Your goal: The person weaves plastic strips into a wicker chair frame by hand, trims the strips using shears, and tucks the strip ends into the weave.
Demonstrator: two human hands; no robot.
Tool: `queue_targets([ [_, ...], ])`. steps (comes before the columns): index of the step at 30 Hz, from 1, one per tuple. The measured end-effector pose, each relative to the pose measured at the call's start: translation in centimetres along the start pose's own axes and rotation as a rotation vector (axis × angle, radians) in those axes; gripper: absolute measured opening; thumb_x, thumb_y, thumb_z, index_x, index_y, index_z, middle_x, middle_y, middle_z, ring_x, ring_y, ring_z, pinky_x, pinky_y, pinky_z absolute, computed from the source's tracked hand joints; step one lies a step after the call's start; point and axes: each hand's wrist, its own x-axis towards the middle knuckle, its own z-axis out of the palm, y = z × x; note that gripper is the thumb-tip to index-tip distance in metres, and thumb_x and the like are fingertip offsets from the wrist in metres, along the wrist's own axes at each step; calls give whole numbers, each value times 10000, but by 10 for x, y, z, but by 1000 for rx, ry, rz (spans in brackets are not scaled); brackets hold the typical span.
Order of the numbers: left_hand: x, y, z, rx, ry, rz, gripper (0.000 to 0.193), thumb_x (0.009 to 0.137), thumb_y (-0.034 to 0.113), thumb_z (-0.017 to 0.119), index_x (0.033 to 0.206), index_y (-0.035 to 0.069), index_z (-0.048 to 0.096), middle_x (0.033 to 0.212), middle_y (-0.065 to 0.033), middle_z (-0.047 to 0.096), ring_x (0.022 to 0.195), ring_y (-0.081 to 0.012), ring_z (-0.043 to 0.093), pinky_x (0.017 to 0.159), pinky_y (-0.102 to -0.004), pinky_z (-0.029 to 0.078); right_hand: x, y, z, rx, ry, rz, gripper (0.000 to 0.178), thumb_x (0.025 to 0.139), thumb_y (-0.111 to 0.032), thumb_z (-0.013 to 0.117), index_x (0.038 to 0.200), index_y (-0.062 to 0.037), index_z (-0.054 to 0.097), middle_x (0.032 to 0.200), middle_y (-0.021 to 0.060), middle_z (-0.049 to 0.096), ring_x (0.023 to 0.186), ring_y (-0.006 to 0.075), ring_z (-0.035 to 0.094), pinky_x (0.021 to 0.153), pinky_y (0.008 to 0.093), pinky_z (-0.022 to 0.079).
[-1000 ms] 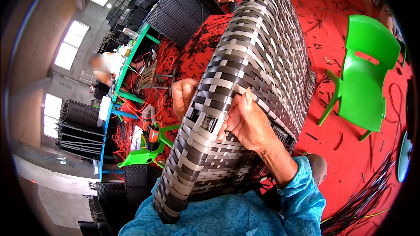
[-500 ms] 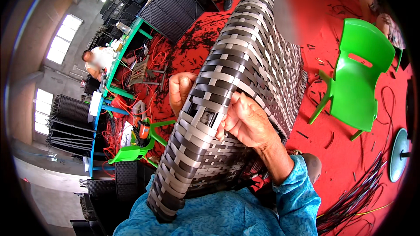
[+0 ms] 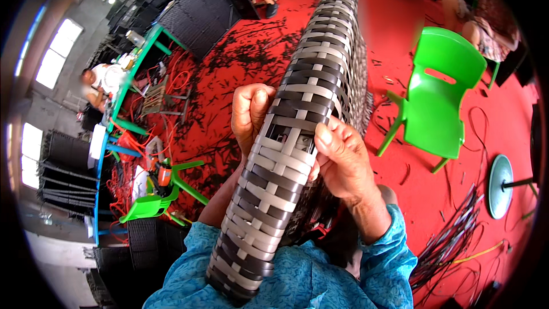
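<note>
A long woven piece of furniture [image 3: 274,163], made of dark and grey flat plastic strips, leans across my lap and runs away from me. Near its middle a small gap [image 3: 279,133] in the weave shows a dark inside. My left hand [image 3: 250,115] is curled closed against the left side of the woven edge, just beside the gap. On the right side, my right hand [image 3: 346,157] has thumb and fingers pinched together at the edge, close to the strip ends. Whatever either hand pinches is hidden by the fingers and the weave.
A green plastic chair [image 3: 440,100] stands on the red floor at right. Near it are a bundle of dark strips [image 3: 449,246] and a round teal disc [image 3: 500,186]. At left are a tipped green chair [image 3: 150,205], a green-edged table [image 3: 128,77] and a seated person [image 3: 103,83].
The woven piece has turned so its narrow edge faces up more, and less of its right side shows. Both hands stay beside the gap. The surroundings have shifted left in view.
</note>
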Motion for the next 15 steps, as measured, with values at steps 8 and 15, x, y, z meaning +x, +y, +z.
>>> queue_targets([
  [8, 1, -15, -2, -340, -115, -165, 156, 917, 176, 434, 892, 35, 495, 760, -20, 520, 656, -64, 457, 601, -210, 408, -41, -51, 21, -1409, 368, -561, 250, 694, -94, 702, 907, -33, 586, 783, 82, 588, 579, 140, 561, 509, 246, 452],
  [15, 5, -9, 2, -86, -239, -72, 103, 891, 146, 489, 910, 45, 491, 738, -56, 545, 639, -99, 505, 595, -236, 431, -42, -77, 58, -2153, 128, -471, 139, 715, -74, 643, 842, -27, 609, 796, 93, 604, 701, 240, 600, 596, 301, 496],
])
